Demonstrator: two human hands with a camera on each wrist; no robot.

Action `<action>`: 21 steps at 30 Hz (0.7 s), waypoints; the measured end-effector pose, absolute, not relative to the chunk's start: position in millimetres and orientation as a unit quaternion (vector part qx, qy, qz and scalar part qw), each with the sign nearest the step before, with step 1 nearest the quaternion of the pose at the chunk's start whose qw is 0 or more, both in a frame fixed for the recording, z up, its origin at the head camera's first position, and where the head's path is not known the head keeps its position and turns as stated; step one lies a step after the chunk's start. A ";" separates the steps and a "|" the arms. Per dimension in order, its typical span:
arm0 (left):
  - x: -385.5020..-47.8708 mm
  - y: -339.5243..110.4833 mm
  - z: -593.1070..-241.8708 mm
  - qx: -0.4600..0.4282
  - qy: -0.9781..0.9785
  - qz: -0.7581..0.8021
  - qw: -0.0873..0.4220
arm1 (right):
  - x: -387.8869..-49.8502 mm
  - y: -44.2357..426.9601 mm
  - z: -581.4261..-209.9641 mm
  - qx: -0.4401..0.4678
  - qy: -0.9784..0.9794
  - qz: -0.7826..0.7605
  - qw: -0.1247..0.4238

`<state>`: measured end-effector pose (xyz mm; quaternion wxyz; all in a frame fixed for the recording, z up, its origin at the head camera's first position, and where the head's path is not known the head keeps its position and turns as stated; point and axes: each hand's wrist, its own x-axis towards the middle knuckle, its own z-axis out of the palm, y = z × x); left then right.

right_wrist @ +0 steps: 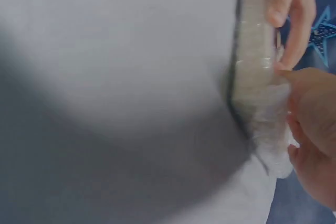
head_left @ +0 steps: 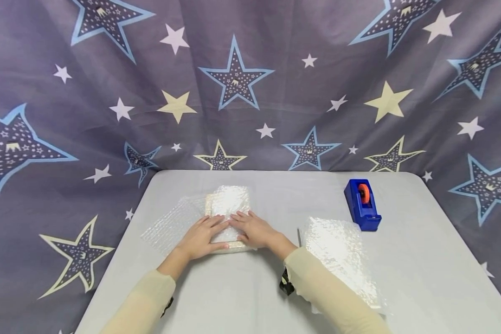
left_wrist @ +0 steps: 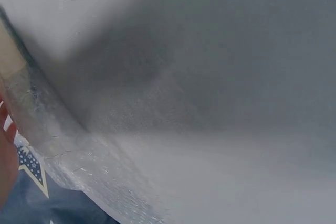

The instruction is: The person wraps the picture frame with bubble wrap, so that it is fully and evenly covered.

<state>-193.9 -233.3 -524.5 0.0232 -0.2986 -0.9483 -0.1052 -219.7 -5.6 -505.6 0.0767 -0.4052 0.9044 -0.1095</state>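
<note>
A flat tan-edged object (head_left: 209,204), its kind hidden by the wrapping, lies on the table under clear bubble wrap (head_left: 232,197). A loose flap of the wrap fans out to its left. My left hand (head_left: 202,236) rests on the near left part, fingers extended over the film. Beside it, my right hand (head_left: 255,229) presses on the near right part, fingertips close to the left ones. In the right wrist view, the tan side (right_wrist: 254,51) shows through the plastic, with my right hand (right_wrist: 317,124) against it. The left wrist view catches mostly tabletop and bubble wrap (left_wrist: 79,156).
Another sheet or bundle of bubble wrap (head_left: 338,260) lies to the right, partly beneath the right forearm. A dark thin tool (head_left: 299,237) shows at its left edge. A blue tape dispenser (head_left: 362,206) with an orange roll stands at the back right of the white table (head_left: 417,260).
</note>
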 end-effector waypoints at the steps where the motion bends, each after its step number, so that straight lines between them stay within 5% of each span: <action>1: -194.3 -232.8 -524.7 -0.300 -0.947 -0.108 0.026 | -219.8 -5.5 -506.6 -0.403 0.906 -0.107 0.076; 21: -192.2 -231.6 -526.3 -0.287 -0.947 -0.140 0.019 | -223.8 -8.7 -508.3 -0.373 0.918 -0.091 0.098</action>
